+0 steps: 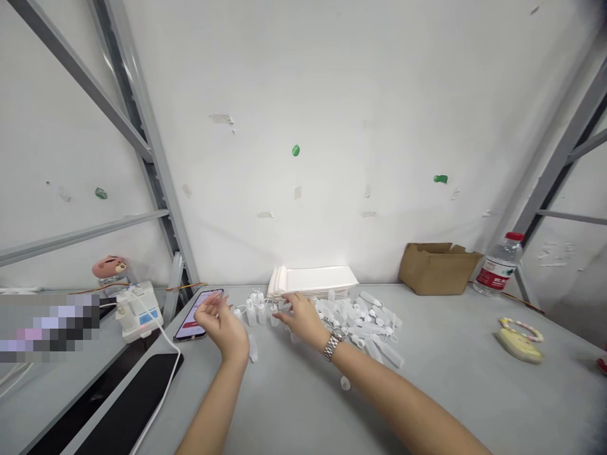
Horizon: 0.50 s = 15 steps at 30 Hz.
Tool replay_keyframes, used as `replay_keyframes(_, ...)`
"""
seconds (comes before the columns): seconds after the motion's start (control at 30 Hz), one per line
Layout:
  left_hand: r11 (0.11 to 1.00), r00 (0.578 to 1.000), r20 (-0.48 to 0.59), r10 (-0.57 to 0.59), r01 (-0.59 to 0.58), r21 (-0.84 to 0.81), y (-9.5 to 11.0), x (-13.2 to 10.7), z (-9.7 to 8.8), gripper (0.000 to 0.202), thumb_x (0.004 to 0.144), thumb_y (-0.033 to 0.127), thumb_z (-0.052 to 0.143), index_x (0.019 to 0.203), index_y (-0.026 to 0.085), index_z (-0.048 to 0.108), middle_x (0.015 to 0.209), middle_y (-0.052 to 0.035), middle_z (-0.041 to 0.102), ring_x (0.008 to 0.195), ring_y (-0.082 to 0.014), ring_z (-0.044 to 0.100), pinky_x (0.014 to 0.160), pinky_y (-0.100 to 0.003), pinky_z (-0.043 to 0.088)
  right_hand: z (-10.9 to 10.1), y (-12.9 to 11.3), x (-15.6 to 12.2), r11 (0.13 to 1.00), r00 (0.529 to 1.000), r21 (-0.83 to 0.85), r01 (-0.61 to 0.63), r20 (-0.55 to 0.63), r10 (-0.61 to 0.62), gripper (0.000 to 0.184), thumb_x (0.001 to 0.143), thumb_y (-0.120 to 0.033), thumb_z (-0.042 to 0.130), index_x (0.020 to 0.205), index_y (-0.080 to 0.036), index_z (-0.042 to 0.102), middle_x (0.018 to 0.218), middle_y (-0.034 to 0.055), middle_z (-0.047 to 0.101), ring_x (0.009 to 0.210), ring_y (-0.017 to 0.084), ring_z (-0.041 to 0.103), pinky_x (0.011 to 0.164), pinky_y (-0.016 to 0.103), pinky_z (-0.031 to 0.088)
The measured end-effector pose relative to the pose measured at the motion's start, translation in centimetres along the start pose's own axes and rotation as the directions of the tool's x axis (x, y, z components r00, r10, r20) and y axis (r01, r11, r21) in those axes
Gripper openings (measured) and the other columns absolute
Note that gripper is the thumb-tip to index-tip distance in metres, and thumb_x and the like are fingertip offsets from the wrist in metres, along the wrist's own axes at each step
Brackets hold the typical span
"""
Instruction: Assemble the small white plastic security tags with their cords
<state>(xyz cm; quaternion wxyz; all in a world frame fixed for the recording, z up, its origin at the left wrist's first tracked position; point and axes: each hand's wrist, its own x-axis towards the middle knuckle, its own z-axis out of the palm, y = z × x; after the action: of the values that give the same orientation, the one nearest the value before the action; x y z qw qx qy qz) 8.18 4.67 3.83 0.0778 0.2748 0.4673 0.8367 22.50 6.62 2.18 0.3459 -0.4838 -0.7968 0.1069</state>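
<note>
Several small translucent squeeze bottles (251,314) with white caps stand upright together at the middle left of the table. My right hand (303,321), with a metal watch on its wrist, reaches in from their right. Its thumb and fingers are apart at the nearest standing bottle (274,315); whether they touch it is unclear. My left hand (221,325) hovers left of the group, beside a phone (196,316), palm turned up and fingers loosely curled apart with nothing visible in them. A loose clear bottle (253,348) lies beside my left wrist. Behind my right hand spreads a pile of bottles and caps (365,319).
White flat trays or boxes (317,278) are stacked against the wall. A cardboard box (439,272), a water bottle (499,265) and a yellow pouch (519,345) stand or lie to the right. At left are a power strip (141,311), its cable and a black pad (130,404).
</note>
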Motion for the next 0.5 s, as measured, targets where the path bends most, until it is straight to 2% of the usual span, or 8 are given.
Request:
replay_keyframes(0.13, 0.994, 0.988, 0.136, 0.07, -0.08, 0.068, 0.6, -1.2, 0.1, 0.02, 0.077, 0.019, 0.045, 0.096, 0.022, 0.04, 0.099, -0.0023, 0.048, 0.088, -0.0129, 0.052, 0.076, -0.028, 0.041, -3.0, 0.9, -0.7, 0.996, 0.997, 0.083, 0.01, -0.081, -0.003, 0.028, 0.082, -0.029, 0.052, 0.108, -0.019, 0.052, 0.097, 0.0056, 0.06, 0.076, 0.015, 0.058, 0.078, 0.032, 0.039)
replay_keyframes(0.23, 0.983, 0.919, 0.388, 0.068, -0.127, 0.13, 1.0, -3.2, 0.3, 0.019, 0.078, 0.025, 0.049, 0.096, 0.021, 0.047, 0.087, -0.0017, 0.053, 0.078, -0.0142, 0.054, 0.07, -0.028, 0.043, -5.7, 2.6, -1.8, 0.997, 0.993, 0.077, 0.0, -0.117, 0.01, 0.019, 0.081, -0.021, 0.049, 0.098, -0.019, 0.057, 0.092, 0.0048, 0.059, 0.073, 0.014, 0.057, 0.076, 0.031, 0.04)
replay_keyframes(0.3, 0.969, 0.814, 0.58, 0.034, -0.169, 0.18, 1.0, -4.9, 0.3, 0.02, 0.075, 0.029, 0.053, 0.094, 0.021, 0.053, 0.075, 0.0003, 0.056, 0.066, -0.015, 0.055, 0.061, -0.028, 0.044, -7.1, 4.2, -2.9, 1.0, 0.997, 0.021, -0.006, -0.082, 0.007, 0.018, 0.08, -0.017, 0.048, 0.094, -0.019, 0.06, 0.09, 0.0044, 0.06, 0.071, 0.014, 0.056, 0.073, 0.03, 0.04)
replay_keyframes(0.33, 0.943, 0.732, 0.681, 0.011, -0.233, 0.236, 1.0, -5.6, 0.2, 0.02, 0.074, 0.029, 0.054, 0.092, 0.021, 0.056, 0.073, 0.0001, 0.056, 0.065, -0.0162, 0.055, 0.06, -0.029, 0.044, -7.7, 4.9, -3.4, 1.0, 0.999, -0.012, -0.017, -0.048, 0.017, 0.018, 0.079, -0.015, 0.048, 0.09, -0.019, 0.061, 0.086, 0.0039, 0.06, 0.068, 0.014, 0.055, 0.072, 0.031, 0.04)
replay_keyframes(0.37, 0.874, 0.619, 0.785, -0.024, -0.368, 0.317, 0.9, -6.3, 0.2, 0.019, 0.075, 0.03, 0.052, 0.092, 0.022, 0.057, 0.075, -0.001, 0.056, 0.069, -0.0179, 0.055, 0.062, -0.031, 0.044, -8.1, 5.7, -4.0, 0.999, 0.999, -0.041, -0.036, -0.023, 0.035, 0.017, 0.078, -0.014, 0.048, 0.085, -0.019, 0.063, 0.083, 0.0032, 0.06, 0.068, 0.014, 0.055, 0.072, 0.031, 0.04)
replay_keyframes(0.4, 0.793, 0.532, 0.844, -0.064, -0.487, 0.367, 0.7, -7.0, 0.1, 0.019, 0.076, 0.029, 0.05, 0.091, 0.021, 0.058, 0.079, -0.0028, 0.056, 0.074, -0.0202, 0.055, 0.064, -0.033, 0.045, -8.5, 6.4, -4.4, 0.995, 0.997, -0.061, -0.073, -0.015, 0.072, 0.017, 0.077, -0.014, 0.048, 0.082, -0.019, 0.064, 0.081, 0.0024, 0.06, 0.068, 0.014, 0.055, 0.07, 0.03, 0.04)
replay_keyframes(0.47, 0.683, 0.42, 0.901, -0.105, -0.629, 0.372, 0.4, -7.9, 0.0, 0.016, 0.076, 0.026, 0.05, 0.087, 0.02, 0.06, 0.084, -0.0059, 0.056, 0.084, -0.0235, 0.054, 0.067, -0.035, 0.045, -8.9, 7.4, -5.2, 0.988, 0.992, -0.081, -0.128, -0.032, 0.126, 0.018, 0.076, -0.014, 0.047, 0.079, -0.019, 0.064, 0.077, 0.0025, 0.059, 0.067, 0.015, 0.054, 0.066, 0.029, 0.04)
replay_keyframes(0.5, 0.633, 0.383, 0.917, -0.108, -0.685, 0.361, 0.2, -8.2, -0.1, 0.016, 0.076, 0.024, 0.05, 0.086, 0.02, 0.061, 0.086, -0.007, 0.056, 0.086, -0.0244, 0.053, 0.068, -0.035, 0.045, -9.1, 7.8, -5.5, 0.985, 0.988, -0.085, -0.151, -0.044, 0.148, 0.019, 0.076, -0.014, 0.046, 0.079, -0.019, 0.064, 0.076, 0.0026, 0.058, 0.066, 0.016, 0.054, 0.064, 0.029, 0.04)
